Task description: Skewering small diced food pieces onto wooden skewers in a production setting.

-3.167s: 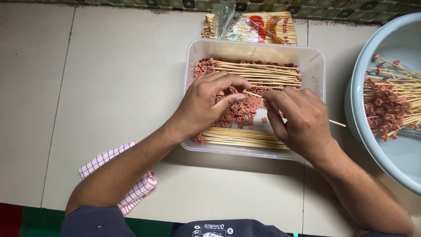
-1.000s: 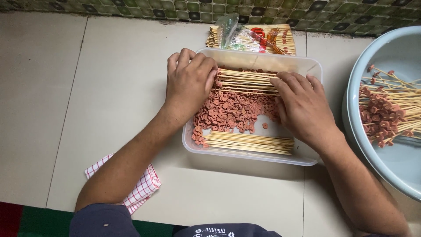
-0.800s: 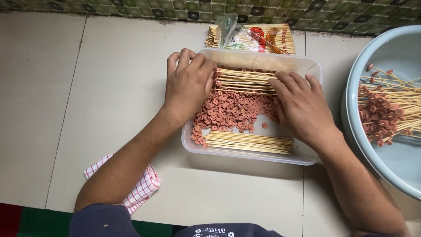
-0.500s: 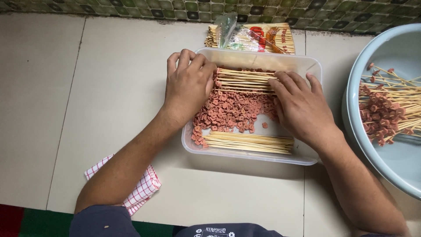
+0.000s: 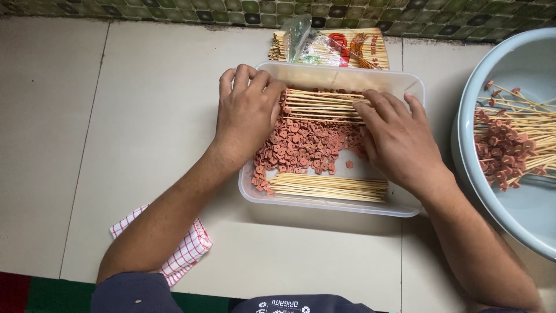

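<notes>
Both palms down in clear plastic tub (image 5: pixel 408 203): left hand (image 5: pixel 248 113) and right hand (image 5: pixel 399 139), fingers loosely spread, pressing far bundle of bamboo skewers (image 5: pixel 321 105) above sliced sausage pieces (image 5: pixel 304 145).

Red-checked cloth (image 5: pixel 184 253) on the tiled floor (image 5: pixel 116 116); pale blue basin (image 5: pixel 521 214) holding loaded skewers (image 5: pixel 509 148)

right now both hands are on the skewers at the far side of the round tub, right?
Not quite: the tub is rectangular, not round. The head view shows the left hand and right hand on the far skewers in it.
</notes>
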